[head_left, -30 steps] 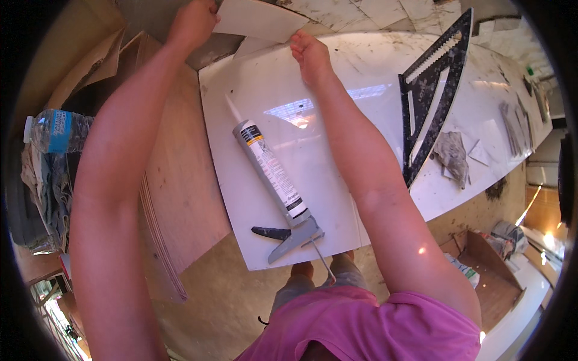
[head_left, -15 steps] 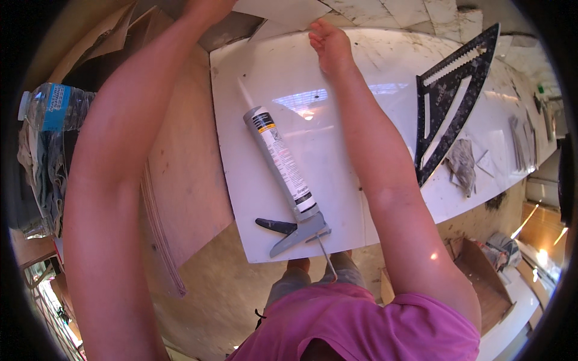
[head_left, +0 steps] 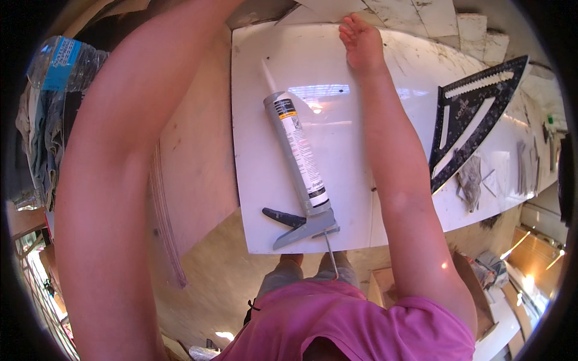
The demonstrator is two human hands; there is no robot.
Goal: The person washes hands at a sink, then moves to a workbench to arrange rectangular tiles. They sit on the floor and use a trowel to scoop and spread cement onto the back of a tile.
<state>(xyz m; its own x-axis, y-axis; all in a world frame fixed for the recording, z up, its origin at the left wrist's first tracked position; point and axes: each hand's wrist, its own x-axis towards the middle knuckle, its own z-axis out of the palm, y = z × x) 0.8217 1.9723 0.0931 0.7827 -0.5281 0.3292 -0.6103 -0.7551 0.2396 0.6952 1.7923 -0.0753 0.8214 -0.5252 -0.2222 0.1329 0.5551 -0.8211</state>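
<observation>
White panel just beyond the right grip, leftward

Sheet smooth, matt; tabletop glossy; plywood matt wood; bottle shiny plastic; shirt cloth.

Glare on white tabletop; rim dark, bent.

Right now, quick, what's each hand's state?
Left hand: out of view; cannot be told.
Right hand: partly curled near the pale sheet; grip cannot be told.
</observation>
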